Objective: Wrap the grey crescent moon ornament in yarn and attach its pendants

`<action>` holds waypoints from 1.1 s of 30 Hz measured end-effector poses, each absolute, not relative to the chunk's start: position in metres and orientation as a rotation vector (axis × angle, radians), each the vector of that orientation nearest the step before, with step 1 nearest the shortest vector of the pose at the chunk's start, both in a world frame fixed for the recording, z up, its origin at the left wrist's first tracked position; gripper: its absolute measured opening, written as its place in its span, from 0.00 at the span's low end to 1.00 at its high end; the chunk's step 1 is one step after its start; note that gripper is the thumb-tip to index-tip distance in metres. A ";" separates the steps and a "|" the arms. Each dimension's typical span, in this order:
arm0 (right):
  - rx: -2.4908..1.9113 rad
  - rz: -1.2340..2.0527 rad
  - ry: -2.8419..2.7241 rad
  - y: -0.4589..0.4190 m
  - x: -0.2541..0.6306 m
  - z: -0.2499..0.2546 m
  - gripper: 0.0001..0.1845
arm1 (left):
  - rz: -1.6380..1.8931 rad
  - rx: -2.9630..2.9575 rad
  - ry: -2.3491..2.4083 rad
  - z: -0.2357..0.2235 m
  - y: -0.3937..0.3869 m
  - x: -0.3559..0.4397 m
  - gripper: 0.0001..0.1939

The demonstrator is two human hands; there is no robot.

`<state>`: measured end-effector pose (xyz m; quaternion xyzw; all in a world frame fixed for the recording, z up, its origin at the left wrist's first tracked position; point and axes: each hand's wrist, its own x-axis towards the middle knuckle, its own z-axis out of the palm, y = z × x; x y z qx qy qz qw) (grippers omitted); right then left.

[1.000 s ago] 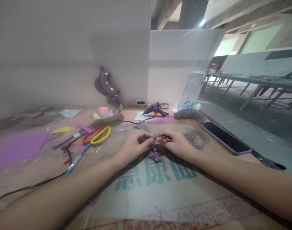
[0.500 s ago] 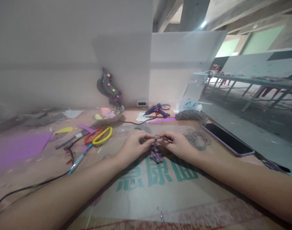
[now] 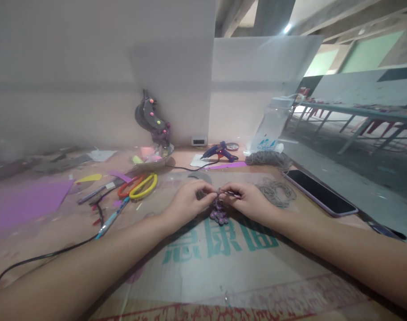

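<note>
Above the middle of the board my left hand point(image 3: 193, 199) is closed, with thumb and forefinger pinching the top of a small grey-and-purple yarn piece point(image 3: 218, 216). The piece hangs down between the hands, knobbly and cluster-shaped. Close against it, my right hand point(image 3: 243, 199) is pinched too, fingertips almost touching the left ones. A thin dark strand, which looks like grey yarn, shows between its fingers; fine detail is blurred. Just beyond the right hand lies a loose tangle of grey yarn point(image 3: 277, 192).
Scissors with red and yellow handles point(image 3: 143, 186), a blue seam-ripper-like tool point(image 3: 114, 217) and purple sheet point(image 3: 33, 200) lie left. Behind are a bowl point(image 3: 153, 165), a blue glue gun point(image 3: 220, 152) with its cord, and a grey yarn skein point(image 3: 268, 159). A phone point(image 3: 320, 194) rests right.
Both hands draw slightly closer at the fingertips, and the loop that showed at the top of the yarn piece is now mostly covered. The view has shifted a little.
</note>
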<state>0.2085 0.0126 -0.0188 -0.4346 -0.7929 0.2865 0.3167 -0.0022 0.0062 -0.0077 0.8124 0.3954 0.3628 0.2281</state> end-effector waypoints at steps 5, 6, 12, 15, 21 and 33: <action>-1.203 0.758 -2.051 0.011 0.207 -0.016 0.14 | 1.006 2.189 1.070 -0.009 0.007 -0.002 0.07; -1.211 0.765 -2.032 0.010 0.206 -0.015 0.15 | 1.001 2.171 1.071 -0.009 0.008 -0.001 0.07; -1.230 0.754 -1.982 0.009 0.205 -0.010 0.17 | 0.984 2.111 1.084 -0.011 0.010 0.000 0.08; -1.221 0.775 -1.988 0.008 0.205 -0.012 0.16 | 0.992 2.118 1.077 -0.012 0.011 -0.001 0.08; -1.145 0.739 -2.033 0.008 0.208 -0.009 0.17 | 1.011 2.095 1.065 -0.010 0.009 0.000 0.08; -0.821 -0.409 -2.380 0.027 0.235 0.002 0.17 | 1.020 1.947 1.056 -0.010 0.008 0.003 0.06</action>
